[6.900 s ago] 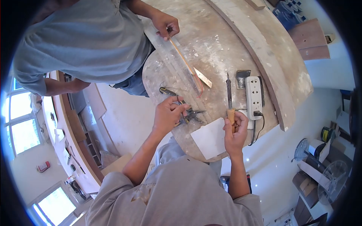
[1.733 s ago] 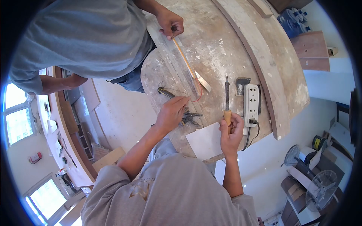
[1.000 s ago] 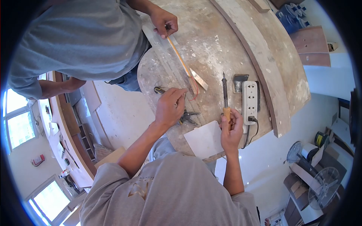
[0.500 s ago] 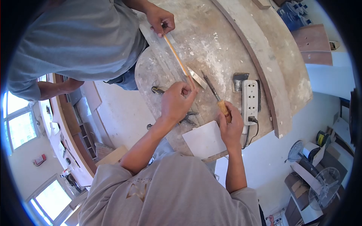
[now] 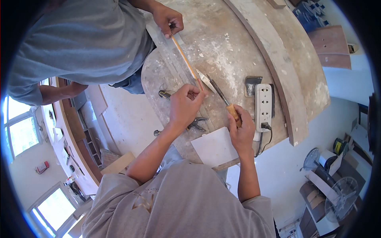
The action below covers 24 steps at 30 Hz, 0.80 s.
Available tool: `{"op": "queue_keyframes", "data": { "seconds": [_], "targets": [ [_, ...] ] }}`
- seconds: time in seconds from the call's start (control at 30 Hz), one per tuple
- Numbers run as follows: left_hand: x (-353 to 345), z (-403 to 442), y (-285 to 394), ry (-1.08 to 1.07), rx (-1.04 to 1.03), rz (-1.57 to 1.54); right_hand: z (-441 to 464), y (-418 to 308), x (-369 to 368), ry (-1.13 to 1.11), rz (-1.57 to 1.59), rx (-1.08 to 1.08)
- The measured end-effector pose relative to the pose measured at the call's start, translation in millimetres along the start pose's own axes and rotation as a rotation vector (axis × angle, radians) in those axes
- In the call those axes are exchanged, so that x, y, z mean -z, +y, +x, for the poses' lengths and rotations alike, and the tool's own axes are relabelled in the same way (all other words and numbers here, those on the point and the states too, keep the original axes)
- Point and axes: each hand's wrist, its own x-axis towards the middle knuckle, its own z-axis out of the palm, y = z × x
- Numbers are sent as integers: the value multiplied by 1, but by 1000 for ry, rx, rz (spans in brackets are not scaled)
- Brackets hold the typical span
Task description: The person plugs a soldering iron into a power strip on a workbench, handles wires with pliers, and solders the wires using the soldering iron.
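Note:
My left hand [image 5: 184, 105] pinches the near end of a thin yellow-orange strip [image 5: 184, 56], which looks pinkish close to my fingers. A co-worker's hand [image 5: 169, 20] holds the strip's far end, so it stretches over the bench. In my right hand [image 5: 243, 131] is a tool with a wooden handle [image 5: 233, 114] and a long dark metal shaft [image 5: 218, 90]; whether it is a file or a soldering iron I cannot tell. Its tip points towards the strip, apart from it. A pale flat blade-like piece [image 5: 206, 81] lies between strip and shaft.
The worn workbench [image 5: 214, 27] carries a white power strip [image 5: 263, 104] with a black plug, a dark square block [image 5: 252, 85], a white sheet [image 5: 214, 146] and a black clamp [image 5: 196, 125]. A long curved board [image 5: 274, 51] runs along the right. The co-worker [image 5: 87, 39] stands at left.
My right hand has moved slightly left and up, bringing the tool's shaft nearer the strip. My left hand has shifted slightly and keeps its pinch; the co-worker's hand is nearly still.

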Motion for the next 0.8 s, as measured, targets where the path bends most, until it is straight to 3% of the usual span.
{"op": "queue_keyframes", "data": {
  "seconds": [0.27,0.8],
  "targets": [
    [1,3,-15,-38,179,-282,5,3,5,20,-38,101],
    [4,-1,-25,-85,157,-311,15,1,9,14,-173,161]
  ]
}}
